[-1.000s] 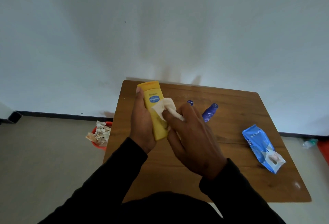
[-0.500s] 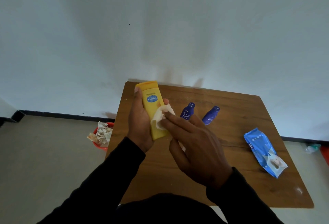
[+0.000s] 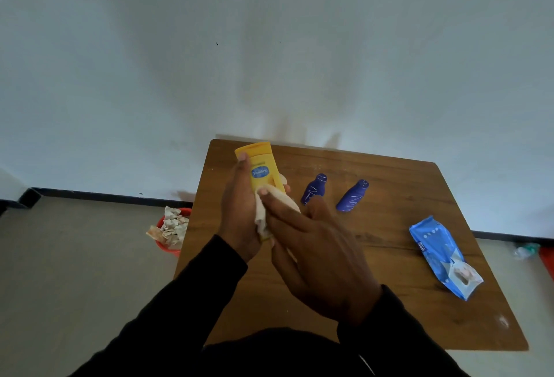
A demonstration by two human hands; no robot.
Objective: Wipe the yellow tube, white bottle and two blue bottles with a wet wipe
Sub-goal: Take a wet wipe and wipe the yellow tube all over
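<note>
My left hand (image 3: 239, 211) grips the yellow tube (image 3: 260, 167), which has a blue label, and holds it above the left part of the wooden table (image 3: 389, 310). My right hand (image 3: 317, 253) presses a white wet wipe (image 3: 269, 205) against the tube's lower front with straight fingers, hiding the tube's lower end. Two blue bottles (image 3: 313, 189) (image 3: 352, 196) stand side by side on the table to the right of my hands. The white bottle is not in sight.
A blue wet-wipe pack (image 3: 443, 256) lies near the table's right edge. A red bin (image 3: 177, 228) with crumpled used wipes stands on the floor left of the table. A pale wall rises just behind the table.
My right hand has slid the wipe down the tube from near the label toward its lower part. Both blue bottles, partly hidden before, now show fully.
</note>
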